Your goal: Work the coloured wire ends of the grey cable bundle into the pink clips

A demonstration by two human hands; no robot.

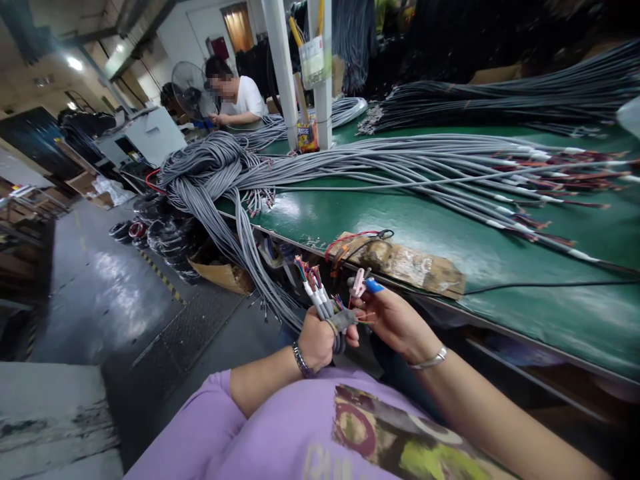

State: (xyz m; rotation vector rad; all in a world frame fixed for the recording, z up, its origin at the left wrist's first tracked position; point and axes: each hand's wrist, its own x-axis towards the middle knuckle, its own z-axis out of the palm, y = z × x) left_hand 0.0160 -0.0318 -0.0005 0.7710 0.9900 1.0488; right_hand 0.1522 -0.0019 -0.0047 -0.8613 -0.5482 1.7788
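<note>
My left hand (pixel 316 340) is closed round a small bunch of grey cables (pixel 320 300) whose stripped, coloured wire ends point up. My right hand (pixel 393 319) is closed too, pinching thin coloured wires at the bunch's end (pixel 345 319); a blue cap covers one fingertip (pixel 374 286), and a small pink clip-like tool (pixel 358 283) sits by the fingers. Both hands hover below the front edge of the green table (pixel 450 253).
Long bundles of grey cables (pixel 400 167) lie across the table and spill off its left end. A taped brown pad (pixel 410 263) with red and black wires lies near the edge. A seated person in white (pixel 240 97) works far back beside a fan. White posts (pixel 280 73) stand on the table.
</note>
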